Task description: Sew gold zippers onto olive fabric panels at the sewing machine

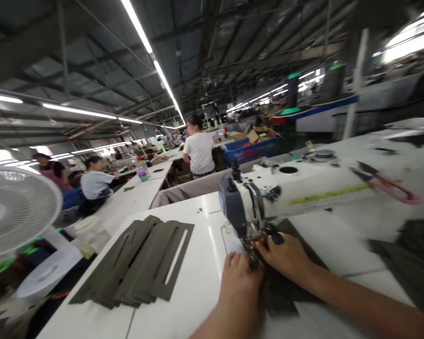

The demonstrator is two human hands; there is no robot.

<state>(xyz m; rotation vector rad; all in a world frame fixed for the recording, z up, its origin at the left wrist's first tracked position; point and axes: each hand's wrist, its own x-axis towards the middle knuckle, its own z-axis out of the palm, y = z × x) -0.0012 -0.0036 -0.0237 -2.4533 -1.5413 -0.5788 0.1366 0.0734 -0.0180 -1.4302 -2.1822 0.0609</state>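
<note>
A dark olive fabric piece (279, 292) lies on the white table under the needle end of a sewing machine (235, 207). My left hand (240, 278) is at the fabric's left edge just in front of the presser foot, its fingers curled closed on the cloth. Right of the needle, my right hand (286, 254) pinches the same piece, fingertips close to the foot; a dark patch covers part of that hand. The exact grip and the needle point are partly hidden. To the left, a fanned stack of olive fabric pieces (137, 263) rests on the table, the rightmost with a long slot.
Pink-handled scissors (397, 186) and a yellow measuring tape (330, 194) lie by the machine arm. More dark fabric (410, 263) is at right. A white fan (17, 212) stands at left. Ahead are several people, one in a white shirt (199, 153), and a blue crate (250, 149).
</note>
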